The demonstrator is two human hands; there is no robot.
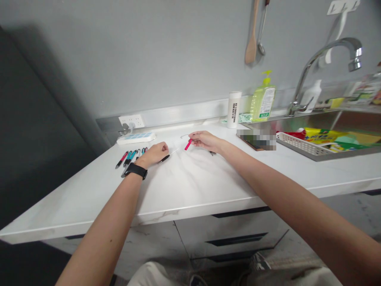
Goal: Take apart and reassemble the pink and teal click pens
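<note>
My left hand (156, 154), with a black band on its wrist, is closed in a pinch just above the counter. From its fingers a black pen grip (163, 159) points toward me, and a thin pale refill (174, 151) sticks out to the right. My right hand (205, 141) pinches a bright pink-red pen barrel (188, 144), tilted down toward the counter. Several pens (129, 157) with pink, teal and black parts lie side by side left of my left hand. Small dark parts (212, 153), partly hidden, lie beneath my right hand.
A white storage box or power strip (137, 138) sits at the back left below a wall socket (131, 120). Toward the right stand a white bottle (234, 110) and a soap pump bottle (263, 99), then a blurred flat object (256, 140) and the sink (321, 155) with its faucet (309, 67).
</note>
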